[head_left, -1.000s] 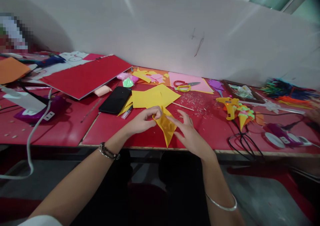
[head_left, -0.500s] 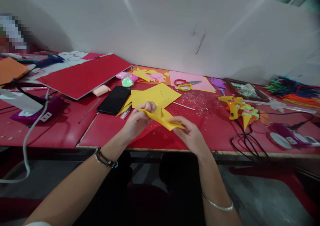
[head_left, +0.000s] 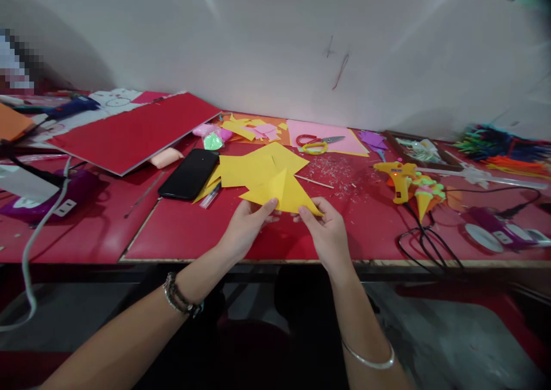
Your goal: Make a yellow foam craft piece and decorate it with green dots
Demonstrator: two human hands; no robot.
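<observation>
Between my two hands is a folded yellow paper piece (head_left: pixel 282 190), creased to a point at the top and held above the red table near its front edge. My left hand (head_left: pixel 246 226) pinches its lower left edge, thumb on top. My right hand (head_left: pixel 325 229) grips the lower right corner the same way, with the fingers partly hidden underneath. Just behind lies a larger yellow sheet (head_left: pixel 245 169), flat on the table and partly covered by the held piece. A pen (head_left: pixel 210 196) and a black phone (head_left: pixel 189 174) lie to the left of that sheet.
Scissors (head_left: pixel 318 143) rest on pink paper (head_left: pixel 357 143) at the back. On the right are a yellow glue gun (head_left: pixel 398 180), a small paper cone (head_left: pixel 424 197) and dark cables (head_left: pixel 424 240). A red board (head_left: pixel 138 131) and a purple power strip (head_left: pixel 64 197) stand left.
The yellow piece has turned from a narrow, edge-on strip to show its broad pointed face. My left hand has moved down from its upper left corner to the lower edge.
</observation>
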